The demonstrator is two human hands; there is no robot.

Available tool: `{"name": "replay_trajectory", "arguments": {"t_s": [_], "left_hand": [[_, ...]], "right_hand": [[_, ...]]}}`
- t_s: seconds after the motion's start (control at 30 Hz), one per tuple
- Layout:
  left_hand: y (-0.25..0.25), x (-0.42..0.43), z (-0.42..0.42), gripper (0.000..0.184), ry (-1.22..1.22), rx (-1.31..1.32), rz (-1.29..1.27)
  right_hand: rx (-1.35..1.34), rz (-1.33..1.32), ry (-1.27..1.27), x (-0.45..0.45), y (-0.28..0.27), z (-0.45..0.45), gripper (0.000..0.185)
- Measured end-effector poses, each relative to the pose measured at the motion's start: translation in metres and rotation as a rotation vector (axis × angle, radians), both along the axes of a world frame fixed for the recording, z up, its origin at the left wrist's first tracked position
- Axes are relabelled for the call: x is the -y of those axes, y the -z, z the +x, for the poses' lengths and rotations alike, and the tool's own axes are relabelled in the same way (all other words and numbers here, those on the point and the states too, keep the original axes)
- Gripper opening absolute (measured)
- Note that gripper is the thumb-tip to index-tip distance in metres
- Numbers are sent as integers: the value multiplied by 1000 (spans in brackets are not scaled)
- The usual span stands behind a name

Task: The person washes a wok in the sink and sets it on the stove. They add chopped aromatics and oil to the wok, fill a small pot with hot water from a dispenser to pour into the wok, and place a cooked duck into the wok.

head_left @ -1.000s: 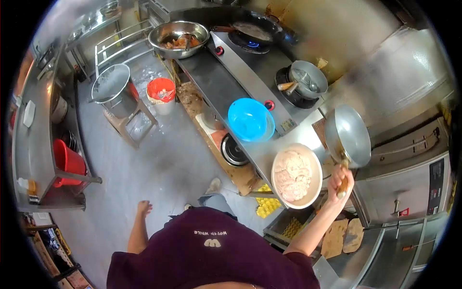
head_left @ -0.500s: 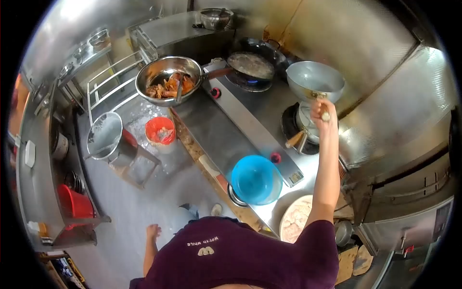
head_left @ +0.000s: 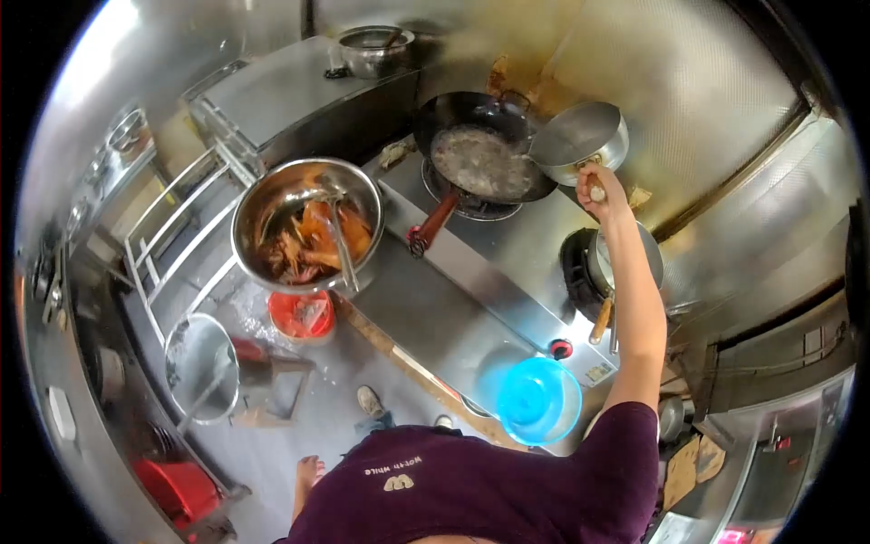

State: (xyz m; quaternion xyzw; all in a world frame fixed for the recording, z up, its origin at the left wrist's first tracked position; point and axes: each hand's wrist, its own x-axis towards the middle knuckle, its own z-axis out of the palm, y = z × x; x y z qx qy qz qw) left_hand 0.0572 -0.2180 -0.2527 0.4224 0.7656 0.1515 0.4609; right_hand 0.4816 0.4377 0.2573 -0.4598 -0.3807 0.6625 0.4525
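My right hand [head_left: 600, 192] is closed round the handle of a large grey metal saucepan [head_left: 589, 136]. The pan tilts left, its lip at the right rim of a black wok [head_left: 446, 111], with a pale streak at the lip. Cloudy, bubbling liquid [head_left: 480, 161] fills the wok's bottom, and its wooden handle [head_left: 439, 223] points toward me. Low by my side hangs my left hand [head_left: 310, 471], empty, with fingers loosely apart. Left of the stove, a steel bowl [head_left: 245, 218] contains browned meat pieces [head_left: 317, 236] and a metal utensil [head_left: 341, 236].
A blue basin [head_left: 538, 401] sits on the counter's near end. Behind my right forearm, a smaller pot [head_left: 645, 254] stands on another burner. On the floor side are a red bucket [head_left: 301, 315] and a grey bucket [head_left: 201, 363]. A lidless pot [head_left: 377, 60] stands at the back.
The saucepan has moved left toward the wok and tipped over its rim. My view has shifted, and the wok shows more fully. My left hand stays low at my side.
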Motion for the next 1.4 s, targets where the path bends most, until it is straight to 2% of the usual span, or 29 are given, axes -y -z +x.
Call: {"name": "replay_trajectory", "arguments": {"t_s": [0.03, 0.07, 0.1, 0.13, 0.27, 0.3, 0.4, 0.47, 0.5, 0.6, 0.73, 0.77, 0.83, 0.97, 1.03, 1.07, 1.1, 1.17, 1.23, 1.3, 1.37, 1.4], "left_hand": [[-10, -20, -18, 22, -442, 258, -115], [-38, -49, -31, 22, -631, 340, -149], [-62, -74, -41, 23, -699, 355, -156], [-64, -86, -54, 23, -752, 433, -177], [-57, -127, -89, 23, -716, 442, -183], [-54, -134, -92, 23, -711, 445, -198], [-51, -143, -94, 23, -692, 471, -249], [-42, -143, -95, 23, -672, 519, -297], [-32, -136, -96, 23, -650, 591, -221], [-44, -134, -88, 22, -605, 474, -214], [-31, -132, -90, 24, -684, 530, -296], [-7, -122, -95, 26, -630, 461, -357], [-3, -123, -97, 27, -496, 441, -275], [-21, -124, -95, 29, -188, 324, -39], [-17, -129, -90, 29, -122, 330, 50], [-12, -130, -91, 29, -166, 386, 27], [-10, -133, -90, 29, -211, 440, 4], [-4, -141, -85, 28, -459, 652, -184], [29, -133, -85, 27, -177, 537, -14], [41, -134, -85, 26, -249, 665, -52], [40, -140, -85, 25, -673, 1016, -309], [42, -141, -85, 25, -471, 851, -246]], "right_hand": [[19, 9, 34, -3, -1, -6, 12], [43, 15, 69, -4, -1, -10, 12], [88, 9, 102, -6, -1, -15, 12], [136, 0, 132, -8, -1, -20, 11], [253, -12, 101, -17, -6, -34, 10], [269, -38, 177, -18, -7, -42, 11], [340, 7, 200, -22, -2, -55, 9], [402, 55, 204, -20, -2, -65, 9], [445, 70, 187, -23, -2, -67, 9], [582, 156, 149, -16, -8, -82, 10], [809, 216, 99, -14, -18, -90, 12], [891, 258, 95, -19, -15, -88, 14], [992, 319, 81, -12, -20, -92, 21], [1078, 474, 89, 0, -32, -91, 14], [1054, 495, 122, 7, -38, -84, 19], [1043, 506, 138, 11, -43, -80, 21], [984, 480, 151, 18, -49, -76, 19], [870, 431, 174, 34, -61, -63, 16], [564, 309, 69, 32, -65, -24, 14], [290, 283, 48, 41, -71, 6, 12], [42, 351, 115, 73, -84, 26, 11], [-13, 320, 175, 84, -89, 41, 14]]}}
